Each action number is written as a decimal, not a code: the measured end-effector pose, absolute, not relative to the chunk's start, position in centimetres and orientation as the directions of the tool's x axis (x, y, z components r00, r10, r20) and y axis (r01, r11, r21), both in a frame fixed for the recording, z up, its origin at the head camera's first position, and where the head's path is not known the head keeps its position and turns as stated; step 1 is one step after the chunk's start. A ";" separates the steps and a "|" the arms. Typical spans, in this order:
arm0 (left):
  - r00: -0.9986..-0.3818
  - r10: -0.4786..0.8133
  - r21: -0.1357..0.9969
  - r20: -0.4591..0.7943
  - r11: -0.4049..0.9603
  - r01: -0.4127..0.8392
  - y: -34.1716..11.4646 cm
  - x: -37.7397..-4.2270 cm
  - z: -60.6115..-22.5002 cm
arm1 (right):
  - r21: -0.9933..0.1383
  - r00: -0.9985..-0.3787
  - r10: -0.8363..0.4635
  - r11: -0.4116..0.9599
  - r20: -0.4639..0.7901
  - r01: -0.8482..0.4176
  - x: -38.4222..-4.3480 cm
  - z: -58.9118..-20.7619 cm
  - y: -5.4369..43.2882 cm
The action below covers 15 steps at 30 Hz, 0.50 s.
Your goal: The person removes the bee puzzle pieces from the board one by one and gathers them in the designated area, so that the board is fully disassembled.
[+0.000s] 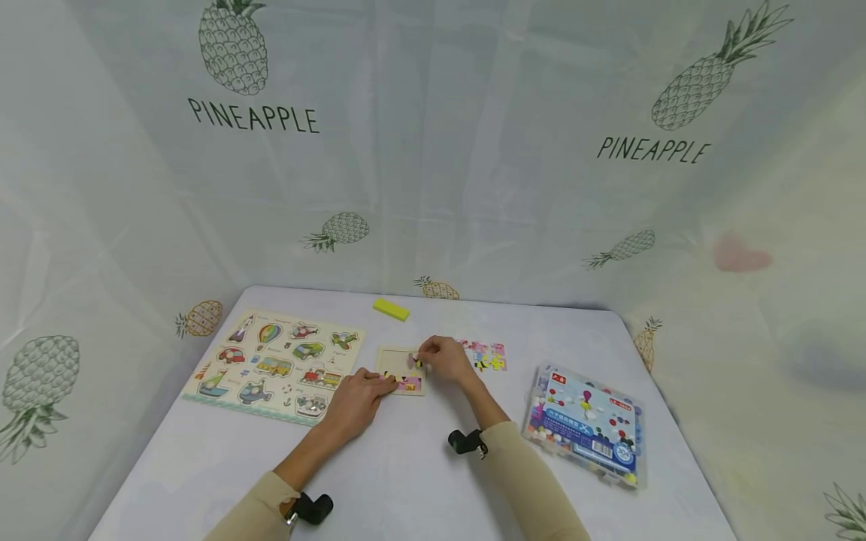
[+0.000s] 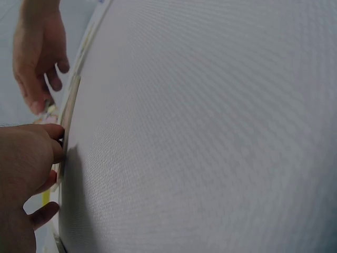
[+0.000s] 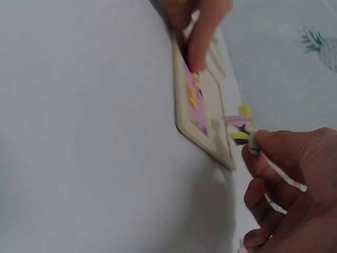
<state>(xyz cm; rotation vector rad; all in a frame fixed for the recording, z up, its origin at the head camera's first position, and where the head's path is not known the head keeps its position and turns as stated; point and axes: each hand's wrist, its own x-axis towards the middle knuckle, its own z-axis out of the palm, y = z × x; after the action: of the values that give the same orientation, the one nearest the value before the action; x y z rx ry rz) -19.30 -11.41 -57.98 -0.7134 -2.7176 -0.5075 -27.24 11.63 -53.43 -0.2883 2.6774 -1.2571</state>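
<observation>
A small wooden puzzle tray lies at mid-table, with joined pink and yellow jigsaw pieces along its near side. The left hand rests at the tray's left side, its extended fingertips touching the pieces there. Between thumb and fingertips, the right hand pinches a jigsaw puzzle piece with pink, yellow and black print, held above the tray's right part. The right wrist view shows this piece tilted over the tray rim. Just right of the tray lie more pink and yellow jigsaw pieces, partly behind the right hand.
On the left is a large picture puzzle board with vehicles. A yellow block lies near the back edge. At the right sits a clear plastic box with a blue printed label. A pineapple-print curtain hangs behind the white table.
</observation>
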 end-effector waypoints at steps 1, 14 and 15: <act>-0.838 0.415 0.261 0.354 0.817 0.515 -11.4 -19.3 -58.0 | -0.765 -0.968 -0.236 0.637 -0.081 -0.092 -27.4 -53.4 12.2; -0.836 0.413 0.281 0.361 0.807 0.519 -11.3 -19.2 -57.9 | -0.581 -0.992 -0.082 0.814 -0.095 -0.012 -27.8 -52.0 17.8; -0.836 0.411 0.284 0.365 0.805 0.520 -11.3 -19.2 -57.8 | -0.567 -0.992 -0.071 0.824 -0.101 -0.001 -27.8 -51.9 18.0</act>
<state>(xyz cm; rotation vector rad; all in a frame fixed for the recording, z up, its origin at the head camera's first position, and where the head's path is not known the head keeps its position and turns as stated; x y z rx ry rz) -19.21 -11.30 -57.84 -0.7143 -2.7067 -0.5458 -27.81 17.98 -51.92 -0.0575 2.8873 -0.8973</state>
